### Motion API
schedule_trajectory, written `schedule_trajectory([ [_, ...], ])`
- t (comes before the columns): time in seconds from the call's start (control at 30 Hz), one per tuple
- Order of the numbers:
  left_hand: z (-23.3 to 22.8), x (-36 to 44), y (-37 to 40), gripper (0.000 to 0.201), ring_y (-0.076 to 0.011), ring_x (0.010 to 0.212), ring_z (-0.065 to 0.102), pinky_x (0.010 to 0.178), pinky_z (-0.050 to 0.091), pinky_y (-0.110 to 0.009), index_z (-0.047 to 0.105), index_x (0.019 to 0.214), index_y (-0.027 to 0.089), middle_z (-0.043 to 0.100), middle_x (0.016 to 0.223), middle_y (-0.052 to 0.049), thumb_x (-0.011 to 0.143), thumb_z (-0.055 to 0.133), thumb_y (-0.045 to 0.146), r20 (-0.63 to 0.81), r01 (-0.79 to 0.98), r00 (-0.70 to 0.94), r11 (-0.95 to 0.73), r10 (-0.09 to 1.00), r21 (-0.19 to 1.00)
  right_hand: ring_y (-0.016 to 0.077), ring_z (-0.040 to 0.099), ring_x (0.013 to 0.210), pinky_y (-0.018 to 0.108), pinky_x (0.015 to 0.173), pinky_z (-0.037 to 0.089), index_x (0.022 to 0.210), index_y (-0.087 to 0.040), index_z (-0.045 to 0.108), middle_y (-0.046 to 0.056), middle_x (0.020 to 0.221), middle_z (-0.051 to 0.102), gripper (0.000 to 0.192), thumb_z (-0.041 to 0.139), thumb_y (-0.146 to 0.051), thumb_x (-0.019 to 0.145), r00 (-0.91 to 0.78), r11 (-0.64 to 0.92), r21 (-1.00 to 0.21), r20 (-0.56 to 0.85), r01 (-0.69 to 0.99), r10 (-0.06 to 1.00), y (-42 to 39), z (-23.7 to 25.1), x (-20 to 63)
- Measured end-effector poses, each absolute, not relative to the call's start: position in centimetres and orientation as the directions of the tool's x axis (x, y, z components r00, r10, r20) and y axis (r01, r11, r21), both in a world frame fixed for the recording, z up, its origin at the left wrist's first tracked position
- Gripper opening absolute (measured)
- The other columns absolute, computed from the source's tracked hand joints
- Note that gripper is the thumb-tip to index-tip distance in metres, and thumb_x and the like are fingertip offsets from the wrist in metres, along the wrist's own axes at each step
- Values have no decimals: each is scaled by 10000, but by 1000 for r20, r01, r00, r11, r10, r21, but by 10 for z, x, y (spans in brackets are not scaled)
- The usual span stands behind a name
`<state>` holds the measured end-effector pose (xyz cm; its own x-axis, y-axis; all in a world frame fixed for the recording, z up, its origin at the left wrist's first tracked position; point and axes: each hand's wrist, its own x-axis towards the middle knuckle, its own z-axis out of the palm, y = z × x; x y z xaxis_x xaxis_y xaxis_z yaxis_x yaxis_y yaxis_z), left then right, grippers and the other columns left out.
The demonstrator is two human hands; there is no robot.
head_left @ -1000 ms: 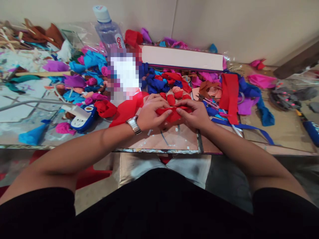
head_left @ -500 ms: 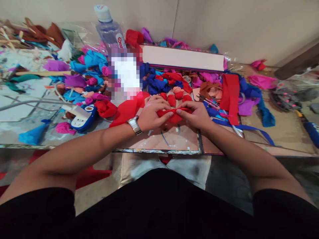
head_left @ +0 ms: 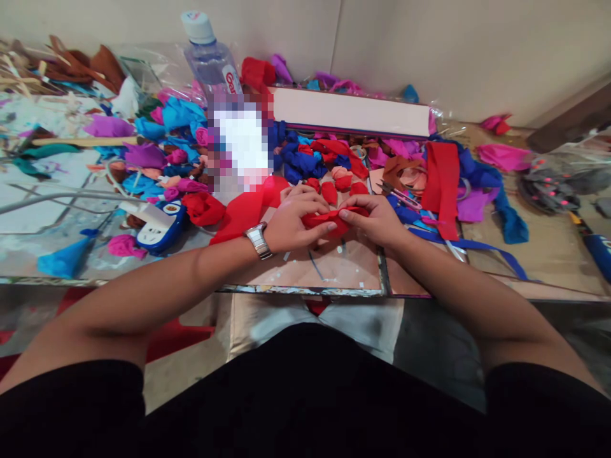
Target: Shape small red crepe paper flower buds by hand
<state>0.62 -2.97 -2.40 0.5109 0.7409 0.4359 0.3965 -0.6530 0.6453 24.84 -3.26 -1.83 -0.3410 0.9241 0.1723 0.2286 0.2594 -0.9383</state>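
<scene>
Item: small folded red crepe-paper piece (head_left: 329, 220), pinched shut between my left hand (head_left: 291, 224) and right hand (head_left: 377, 222) fingers, mid-fold just before the red paper rosebuds (head_left: 334, 189); next I judge a firmer crease.

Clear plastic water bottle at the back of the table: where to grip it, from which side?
Grip the clear plastic water bottle high on its bare body, just under the white cap, coming from above and the left. It stands upright, leaning slightly in view. Its lower part is hidden behind a blurred patch, crepe scraps crowd its base, and the long white box lies to its right.
</scene>
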Motion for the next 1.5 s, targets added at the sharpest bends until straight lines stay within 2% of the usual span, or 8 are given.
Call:
schedule_trajectory([
  [0.27,-25,5,-27,368,-266,1110,670,1065,472,-507,788,925,241,818,1029,-67,1016,612,552,505,367,474,-683,721,632,199,742,843,334,817,598,964,-218,837,49,960,833,431,919,-597,777,-372,225,-954,139,198,918,-30,-15,251],
  [0.5,-27,7,-27,332,-255,1078,684,1049,492,-483,787,914,225,818,998,-60,1006,656,516,536,355,438,-687,722,634,143,644,684,269,665,512,834,-189,812,3,760,744,368,904,-542,786,-372,190,-960,103,204,922,-24,-13,257],
  [0.67,-29,7,-26,349,-255,1073,685,1058,488,-483,795,916,225,821,999,-60,1013,655,530,542,359,436,-691,718,627,155,680,763,274,733,541,929,-194,820,21,872,782,370,913,-519,779,-389,190,-967,112,168,914,-24,-13,256],
  [0.83,-31,7,-25,374,-258,1076,684,1046,492,-485,796,909,227,817,992,-61,1011,644,553,545,369,424,-688,723,625,139,620,682,264,649,494,788,-189,790,1,747,726,367,902,-539,787,-384,203,-962,120,183,916,-23,-14,257],
  [0.9,-32,7,-25,359,-257,1085,680,1050,486,-485,796,914,228,819,999,-57,1013,647,539,555,364,425,-697,715,618,147,643,709,273,682,520,816,-188,800,7,780,747,364,908,-534,789,-385,205,-961,121,186,915,-23,-14,258],
  [1.07,-33,6,-24,363,-261,1095,671,1054,472,-494,798,916,229,817,1012,-60,1014,648,544,533,393,434,-685,726,614,188,747,950,308,890,596,1034,-224,841,53,1054,824,392,963,-481,763,-376,263,-959,206,107,903,-25,-12,259],
  [1.3,-31,7,-24,336,-257,1075,690,1054,486,-489,793,914,224,823,988,-55,1011,658,516,559,363,431,-703,709,611,178,723,847,305,805,582,941,-231,863,47,926,820,337,916,-541,818,-302,320,-931,259,174,917,-25,-14,260],
  [1.5,-30,7,-24,336,-259,1096,679,1069,489,-492,807,910,231,825,1005,-54,1017,651,509,548,380,433,-696,716,609,148,700,771,282,780,568,867,-237,861,12,862,812,344,965,-542,746,-240,193,-978,169,80,956,-24,-16,255],
])
